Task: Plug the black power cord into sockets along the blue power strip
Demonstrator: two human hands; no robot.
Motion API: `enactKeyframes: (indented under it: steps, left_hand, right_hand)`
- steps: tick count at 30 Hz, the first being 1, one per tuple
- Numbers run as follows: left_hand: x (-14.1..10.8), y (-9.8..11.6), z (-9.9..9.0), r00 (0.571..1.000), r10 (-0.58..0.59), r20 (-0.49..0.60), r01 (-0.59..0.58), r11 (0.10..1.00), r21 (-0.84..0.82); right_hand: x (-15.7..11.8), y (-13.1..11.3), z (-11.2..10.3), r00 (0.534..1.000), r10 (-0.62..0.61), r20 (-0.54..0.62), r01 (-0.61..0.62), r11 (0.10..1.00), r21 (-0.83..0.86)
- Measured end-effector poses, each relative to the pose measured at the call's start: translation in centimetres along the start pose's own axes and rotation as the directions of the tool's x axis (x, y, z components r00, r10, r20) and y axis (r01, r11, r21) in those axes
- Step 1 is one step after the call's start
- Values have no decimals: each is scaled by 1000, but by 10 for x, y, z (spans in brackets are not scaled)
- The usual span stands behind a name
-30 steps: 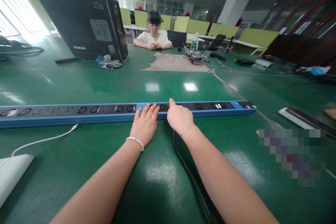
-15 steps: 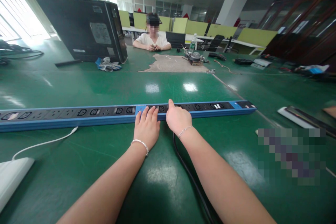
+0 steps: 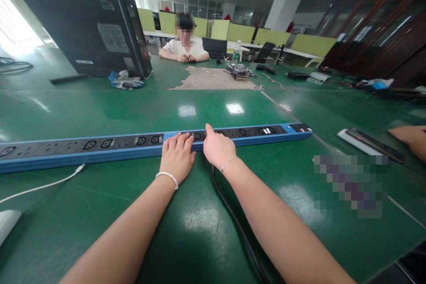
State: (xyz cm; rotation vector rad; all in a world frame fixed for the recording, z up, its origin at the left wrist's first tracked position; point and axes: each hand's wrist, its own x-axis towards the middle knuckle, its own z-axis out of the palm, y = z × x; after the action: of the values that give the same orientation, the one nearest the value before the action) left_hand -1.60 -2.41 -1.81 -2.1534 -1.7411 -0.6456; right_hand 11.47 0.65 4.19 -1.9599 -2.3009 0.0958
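A long blue power strip point(image 3: 113, 156) with black sockets lies across the green table in front of me. My left hand point(image 3: 177, 155) is on its near edge, fingers bent over the top and thumb at the front side, holding it. Just to the right, my right hand point(image 3: 218, 148) is closed against the strip, its thumb side up and touching the sockets. A black power cord point(image 3: 229, 213) comes out from beneath this hand and runs down toward me. The cord's end is hidden inside the closed fingers.
A white cable point(image 3: 49, 188) lies at the left. A computer case point(image 3: 83, 31) and gloves point(image 3: 126, 80) stand behind. Across the table sits a person point(image 3: 184, 49). At right are a white-and-black bar point(image 3: 369, 144) and another person's hand point(image 3: 409, 138).
My view has shifted a little, so the scene sits further left. Another person's hand has come in at the right edge. My hands keep the same places on the power strip.
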Motion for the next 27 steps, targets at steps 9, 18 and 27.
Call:
enactKeyframes:
  steps: [9,18,27]
  left_hand:
    - [11,17,3,999,-1,44,-5,988,156]
    - [13,5,6,995,60,85,-76,976,204]
    - [18,-3,-2,995,86,48,-92,986,139]
  right_hand:
    - [-32,-3,3,972,-17,-233,32,998,61]
    - [-62,-24,10,799,-568,-197,597,789,147]
    - [-42,-5,4,881,-306,-361,355,931,78]
